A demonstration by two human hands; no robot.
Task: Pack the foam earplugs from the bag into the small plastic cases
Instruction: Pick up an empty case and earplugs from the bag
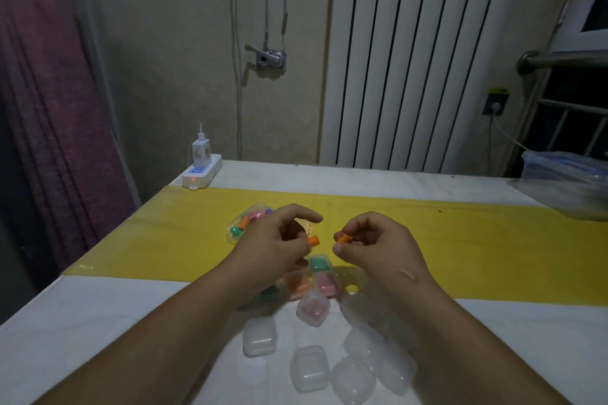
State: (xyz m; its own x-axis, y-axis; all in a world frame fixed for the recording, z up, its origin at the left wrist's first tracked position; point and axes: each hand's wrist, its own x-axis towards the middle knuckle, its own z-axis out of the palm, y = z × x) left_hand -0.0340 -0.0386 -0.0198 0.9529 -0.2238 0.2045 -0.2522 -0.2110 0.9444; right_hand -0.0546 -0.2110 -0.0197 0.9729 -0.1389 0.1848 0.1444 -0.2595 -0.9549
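The left hand (273, 240) hides part of the earplug bag (248, 223) at its 10 o'clock; the frame's edge crops a clear tub (566, 181) at 3 o'clock.

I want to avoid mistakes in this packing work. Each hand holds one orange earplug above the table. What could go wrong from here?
1. The left hand and right hand pinch the left orange earplug and the right orange earplug at the fingertips, in the air; one might slip and roll away.
2. The empty cases lie between the forearms, so a lowering arm might knock them.
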